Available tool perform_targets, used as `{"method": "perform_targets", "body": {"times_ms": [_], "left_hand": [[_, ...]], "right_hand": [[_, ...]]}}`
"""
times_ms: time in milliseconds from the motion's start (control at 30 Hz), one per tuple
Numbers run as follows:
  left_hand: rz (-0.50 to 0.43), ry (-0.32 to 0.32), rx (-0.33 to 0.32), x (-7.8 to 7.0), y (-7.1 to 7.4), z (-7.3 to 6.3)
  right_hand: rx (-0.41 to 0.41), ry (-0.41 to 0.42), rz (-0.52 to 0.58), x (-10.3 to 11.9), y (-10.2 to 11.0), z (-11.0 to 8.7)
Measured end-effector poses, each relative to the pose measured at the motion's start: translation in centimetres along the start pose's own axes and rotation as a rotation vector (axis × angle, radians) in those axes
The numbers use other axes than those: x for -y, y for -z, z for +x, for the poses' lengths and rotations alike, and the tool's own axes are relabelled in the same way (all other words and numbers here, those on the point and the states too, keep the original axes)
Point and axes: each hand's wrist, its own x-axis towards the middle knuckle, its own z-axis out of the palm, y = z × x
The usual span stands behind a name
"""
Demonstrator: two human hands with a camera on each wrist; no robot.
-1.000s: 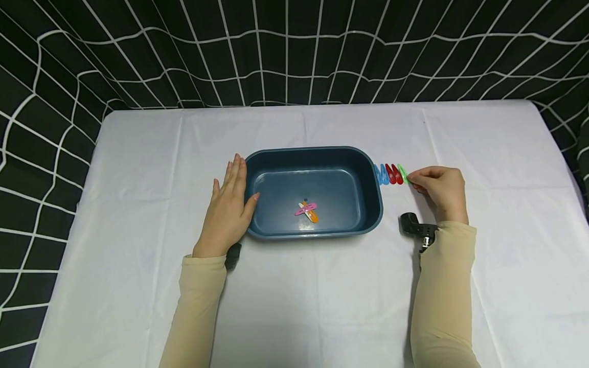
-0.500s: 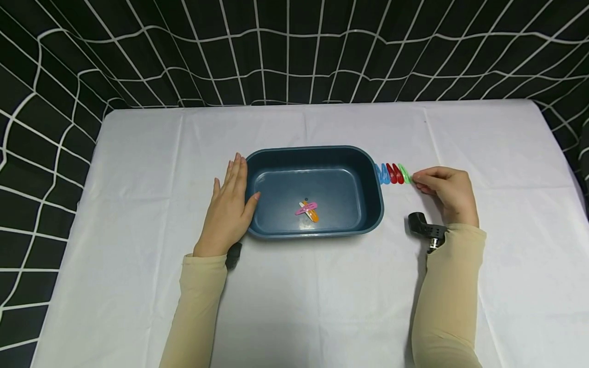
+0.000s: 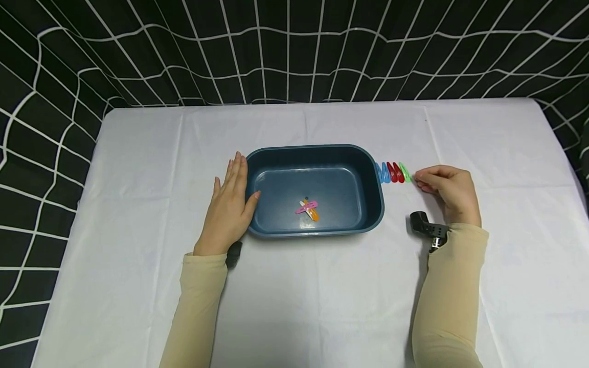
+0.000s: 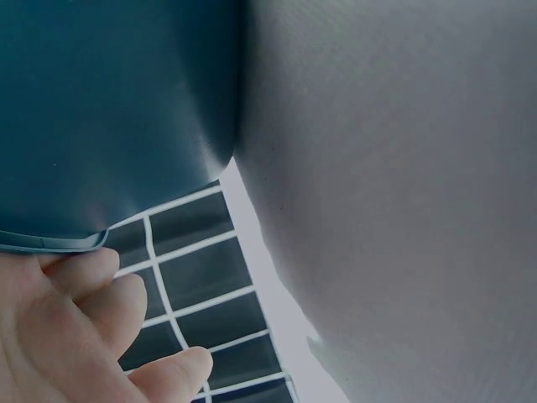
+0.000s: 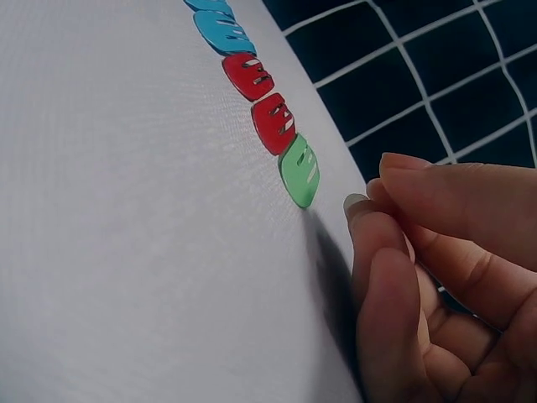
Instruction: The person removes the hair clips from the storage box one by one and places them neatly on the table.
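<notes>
A dark blue rectangular basin [image 3: 317, 235] stands mid-table. My left hand [image 3: 225, 209] rests along its left end, fingers straight outside the wall and thumb over the rim; in the left wrist view, its fingers [image 4: 109, 311] lie by the rim. To the right of the basin runs a row of snap hair clips: blue [image 3: 385, 173], red [image 3: 394, 173] and, at the right end, a green clip [image 5: 299, 170]. My right hand [image 3: 448, 189] is just right of the green clip, apart from it. Its fingers are curled, tips close together, with no clip visible between them.
Inside the basin lie a pink hair clip [image 3: 307, 207] and an orange one [image 3: 313, 214], crossed, with a whitish part beside them. White cloth [image 3: 276, 306] covers the table. Black fabric with white grid lines [image 3: 294, 56] hangs behind and at the sides.
My right hand has moved slightly right, away from the green clip, which it was touching a second ago and which stays in the row. The left hand and basin hold their place.
</notes>
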Motion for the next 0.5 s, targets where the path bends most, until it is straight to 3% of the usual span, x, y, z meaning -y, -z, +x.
{"method": "perform_targets", "body": {"times_ms": [500], "left_hand": [[-0.003, 0.004, 0.004, -0.03, 0.05, 0.04]], "right_hand": [[0.036, 0.006, 0.124, 0.35, 0.09, -0.33]]}}
